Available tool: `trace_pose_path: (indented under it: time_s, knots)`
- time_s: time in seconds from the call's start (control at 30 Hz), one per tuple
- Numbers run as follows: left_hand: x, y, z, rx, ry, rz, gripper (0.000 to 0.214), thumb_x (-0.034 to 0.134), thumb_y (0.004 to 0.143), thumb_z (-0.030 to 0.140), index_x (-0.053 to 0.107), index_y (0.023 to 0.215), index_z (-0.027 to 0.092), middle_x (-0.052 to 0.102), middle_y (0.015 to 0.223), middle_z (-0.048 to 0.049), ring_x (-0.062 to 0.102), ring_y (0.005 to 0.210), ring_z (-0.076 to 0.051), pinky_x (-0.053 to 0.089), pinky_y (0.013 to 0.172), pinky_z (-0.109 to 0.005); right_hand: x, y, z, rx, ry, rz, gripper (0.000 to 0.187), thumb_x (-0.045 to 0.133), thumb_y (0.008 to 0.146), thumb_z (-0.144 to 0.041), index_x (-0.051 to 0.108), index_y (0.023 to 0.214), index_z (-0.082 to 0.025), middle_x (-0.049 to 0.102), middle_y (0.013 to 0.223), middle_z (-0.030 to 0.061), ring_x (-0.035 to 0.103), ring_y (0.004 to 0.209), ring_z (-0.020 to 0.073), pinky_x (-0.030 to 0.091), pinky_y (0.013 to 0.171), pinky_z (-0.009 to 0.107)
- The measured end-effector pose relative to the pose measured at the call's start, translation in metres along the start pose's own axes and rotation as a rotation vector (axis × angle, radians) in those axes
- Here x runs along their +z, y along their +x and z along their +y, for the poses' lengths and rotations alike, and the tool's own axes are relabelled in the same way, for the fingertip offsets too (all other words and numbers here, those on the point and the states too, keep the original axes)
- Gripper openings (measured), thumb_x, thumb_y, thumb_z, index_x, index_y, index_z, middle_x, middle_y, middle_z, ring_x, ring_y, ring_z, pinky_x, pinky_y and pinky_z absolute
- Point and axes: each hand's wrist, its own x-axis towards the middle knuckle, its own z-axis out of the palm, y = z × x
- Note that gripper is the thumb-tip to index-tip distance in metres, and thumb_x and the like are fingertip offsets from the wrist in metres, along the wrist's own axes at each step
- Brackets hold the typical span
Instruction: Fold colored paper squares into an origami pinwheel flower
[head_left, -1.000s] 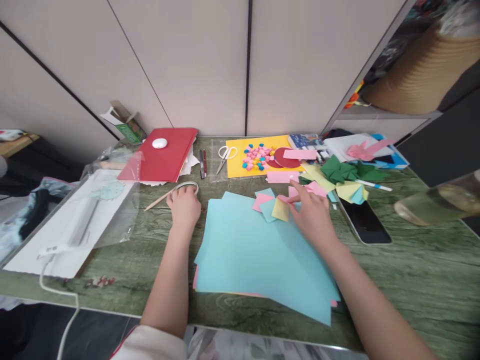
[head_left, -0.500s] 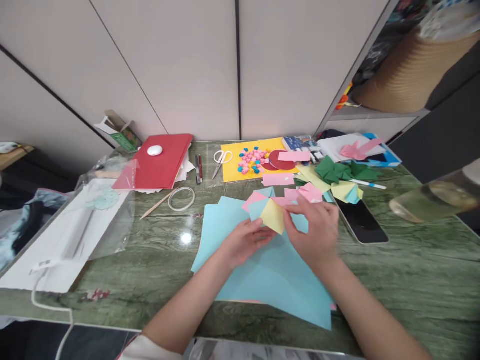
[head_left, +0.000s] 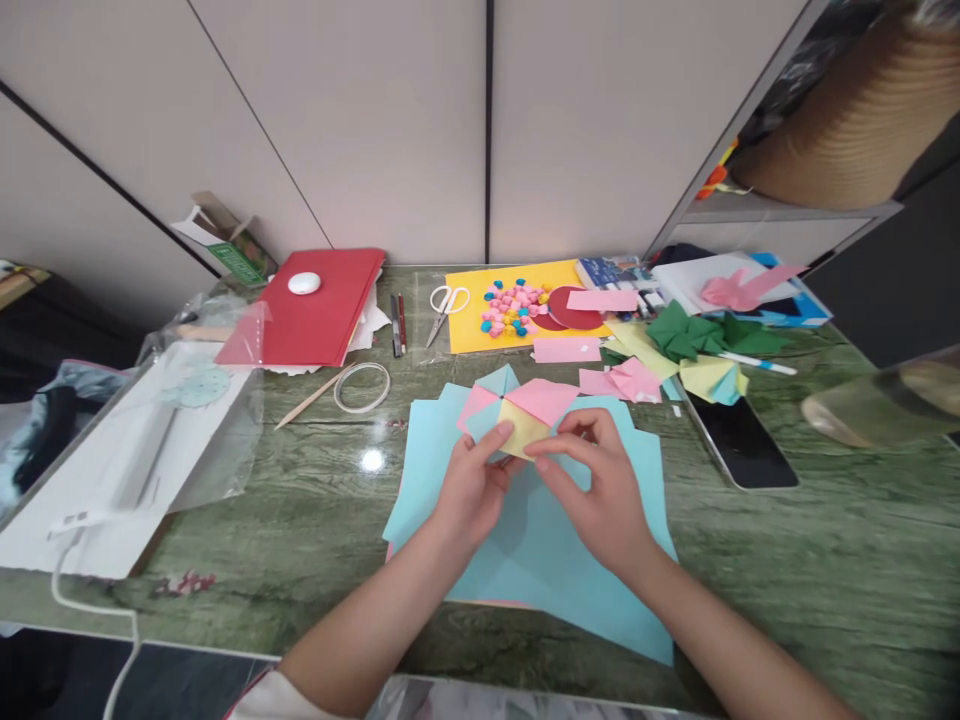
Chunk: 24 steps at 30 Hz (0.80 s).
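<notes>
Paper pinwheel (head_left: 516, 408) stretched longest left-right, pink flap (head_left: 541, 398) aiming right; left hand (head_left: 474, 485) pinching it, right hand (head_left: 604, 490) touching, can't tell if gripping.

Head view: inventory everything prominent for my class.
Sheets: several, blue uppermost, centre
Papercraft: one, multicoloured, over sheets
Ring: one, whitish, left
Stick: one, tan, left
Pens: two, dark, back
Scissors: one, white handles, back
Folder: one, red, back left
Case: one, white, on folder
Backing: one, yellow, back
Balls: many, multicoloured, on backing
Paper shapes: several, green, right
Strips: several, pink, right
Phone: one, black, right
Bottle: one, transparent, far right
Box: one, green, back left
Table: one, green, beneath
Left grip: one, bare, holding papercraft
Right grip: one, bare, touching papercraft
</notes>
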Motion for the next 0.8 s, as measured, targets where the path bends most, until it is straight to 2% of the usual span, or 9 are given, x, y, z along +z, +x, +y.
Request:
trace_pose_path:
  time_s: [0.13,0.33,0.6,0.8]
  knots:
    - [0.001,-0.001,-0.004,-0.015,-0.054,-0.001,0.018,0.072,0.067,0.018,0.066,0.083,0.015,0.070,0.083,-0.0021,0.064,0.077,-0.013,0.049,0.075,-0.027,0.007,0.003,0.008,0.154,0.111,0.038,0.016,0.055,0.080,-0.022,0.068,0.087,-0.029,0.042,0.087,0.0023,0.047,0.087,0.0183,0.042,0.077,0.034]
    - [0.005,-0.003,-0.003,0.027,0.009,0.028,0.022,0.073,0.064,0.017,0.064,0.082,0.012,0.069,0.079,-0.0031,0.063,0.072,-0.014,0.049,0.069,-0.028,0.004,0.009,0.014,0.302,0.247,-0.025,0.012,0.058,0.077,-0.026,0.069,0.081,-0.027,0.048,0.088,0.0022,0.050,0.087,0.0191,0.041,0.073,0.033]
    - [0.002,-0.003,-0.004,0.100,0.095,-0.009,0.020,0.073,0.066,0.020,0.065,0.082,0.012,0.068,0.075,-0.0033,0.063,0.070,-0.015,0.049,0.067,-0.029,0.000,0.012,0.014,0.297,0.232,-0.028,0.014,0.056,0.078,-0.026,0.069,0.082,-0.028,0.052,0.089,0.0022,0.051,0.085,0.0184,0.040,0.071,0.031]
    - [0.002,-0.003,-0.004,0.124,0.116,0.022,0.022,0.075,0.062,0.019,0.065,0.082,0.014,0.069,0.078,-0.0024,0.064,0.072,-0.015,0.048,0.068,-0.029,0.000,0.012,0.014,0.250,0.219,-0.021,0.015,0.056,0.078,-0.026,0.069,0.083,-0.027,0.051,0.087,0.0026,0.050,0.080,0.0175,0.042,0.070,0.031]
